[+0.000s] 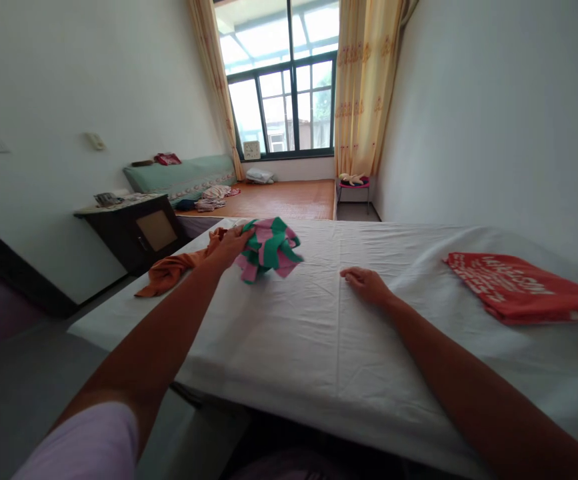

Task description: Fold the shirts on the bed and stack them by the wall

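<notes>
My left hand (pixel 236 245) is closed on a bunched green and pink checked cloth garment (pixel 271 250), held up just over the white-covered table (pixel 299 333). Its loose folds hang to the right of my fingers, blurred at the edge. Behind my left wrist lies a crumpled orange-brown garment (pixel 169 272), partly hidden by my forearm. My right hand (pixel 369 285) is low over the white cover, to the right of the checked garment and apart from it. Its fingers are curled together with nothing seen in them.
A folded red garment with white lettering (pixel 523 287) lies at the table's right. Beyond the table is a low bed (pixel 289 199) with clothes on its left side. A dark cabinet (pixel 153 233) stands at left, a small stool (pixel 355 183) by the curtain.
</notes>
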The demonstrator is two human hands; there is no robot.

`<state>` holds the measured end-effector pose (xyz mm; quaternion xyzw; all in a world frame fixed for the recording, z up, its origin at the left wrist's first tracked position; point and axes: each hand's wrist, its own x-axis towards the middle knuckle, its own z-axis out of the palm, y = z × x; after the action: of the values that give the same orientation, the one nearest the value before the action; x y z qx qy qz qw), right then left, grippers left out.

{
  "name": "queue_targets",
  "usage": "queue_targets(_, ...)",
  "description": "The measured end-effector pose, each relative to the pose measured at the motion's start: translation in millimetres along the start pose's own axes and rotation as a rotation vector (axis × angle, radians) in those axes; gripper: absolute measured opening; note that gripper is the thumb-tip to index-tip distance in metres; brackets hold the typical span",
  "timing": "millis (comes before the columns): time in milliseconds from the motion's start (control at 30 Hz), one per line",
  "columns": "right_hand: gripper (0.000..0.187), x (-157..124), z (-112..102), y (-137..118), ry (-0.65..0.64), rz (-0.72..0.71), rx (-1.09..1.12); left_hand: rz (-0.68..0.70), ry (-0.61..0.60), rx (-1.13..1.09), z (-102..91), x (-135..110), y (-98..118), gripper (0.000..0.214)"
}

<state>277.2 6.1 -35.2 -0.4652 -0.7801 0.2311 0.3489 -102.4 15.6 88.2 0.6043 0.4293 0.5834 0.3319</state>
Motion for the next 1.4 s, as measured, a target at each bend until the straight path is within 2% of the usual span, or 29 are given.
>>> queue_targets(67, 0.024, -1, -10, 9, 0.088, 0.090, 0.219, 0.002, -0.100, -0.076, 41.9, 23, 11, 0.026)
queue_targets(133, 0.025, -3, -24, 19, 0.212, 0.187, 0.377, 0.077, -0.177, -0.160, 75.7, 40, 20, 0.031)
queue_targets(233, 0.030, -7, -48, 36, 0.448, 0.322, 0.504, 0.133, -0.300, -0.240, 103.6, 48, 20, 0.034)
queue_targets(300, 0.031, -10, -62, 47, 0.583, 0.387, 0.554, 0.036, -0.341, -0.205, 106.8, 43, 5, 0.035)
queue_targets(333, 0.031, -10, -67, 51, 0.633, 0.407, 0.564, -0.032, -0.316, -0.158, 104.7, 39, -5, 0.036)
queue_targets(433, 0.033, -9, -74, 57, 0.722, 0.400, 0.521, -0.185, -0.100, 0.042, 90.6, 19, -41, 0.044)
queue_targets(500, 0.037, -6, -73, 54, 0.731, 0.364, 0.476, -0.227, -0.027, 0.113, 80.8, 5, -59, 0.046)
queue_targets(567, 0.041, -5, -71, 49, 0.691, 0.323, 0.438, -0.227, -0.113, 0.160, 74.3, -10, -66, 0.045)
queue_targets(633, 0.043, -6, -69, 43, 0.595, 0.274, 0.360, -0.174, -0.313, 0.272, 71.4, -23, -64, 0.043)
queue_targets(667, 0.045, -7, -69, 40, 0.495, 0.243, 0.295, -0.130, -0.432, 0.354, 70.9, -28, -60, 0.041)
queue_targets(733, 0.052, -13, -71, 35, 0.198, 0.166, 0.129, -0.038, -0.660, 0.519, 70.6, -37, -51, 0.040)
queue_targets(800, 0.066, -19, -72, 33, -0.123, 0.070, -0.040, 0.046, -0.785, 0.649, 70.5, -42, -44, 0.052)
queue_targets(833, 0.069, -21, -72, 32, -0.223, 0.026, -0.111, 0.081, -0.803, 0.699, 70.4, -43, -43, 0.059)
queue_targets(900, 0.055, -22, -71, 32, -0.259, -0.017, -0.214, 0.124, -0.778, 0.771, 69.6, -42, -45, 0.055)
queue_targets(967, 0.030, -21, -71, 32, -0.177, 0.015, -0.277, 0.112, -0.689, 0.801, 67.3, -38, -52, 0.036)
queue_targets(1067, 0.015, -18, -74, 32, 0.015, 0.097, -0.265, 0.009, -0.466, 0.681, 61.2, -30, -61, 0.016)
queue_targets(1167, 0.019, -16, -84, 24, 0.316, 0.167, 0.001, -0.098, -0.185, 0.264, 56.2, -25, -56, 0.025)
queue_targets(1233, 0.026, -16, -93, 11, 0.472, 0.175, 0.249, -0.111, -0.021, -0.012, 55.5, -24, -45, 0.028)
queue_targets(1333, 0.029, -20, -111, -15, 0.517, 0.081, 0.545, -0.029, 0.125, -0.239, 54.8, -22, -23, 0.025)
queue_targets(1400, 0.030, -20, -126, -34, 0.539, 0.009, 0.647, 0.024, 0.168, -0.298, 51.6, -16, -9, 0.024)
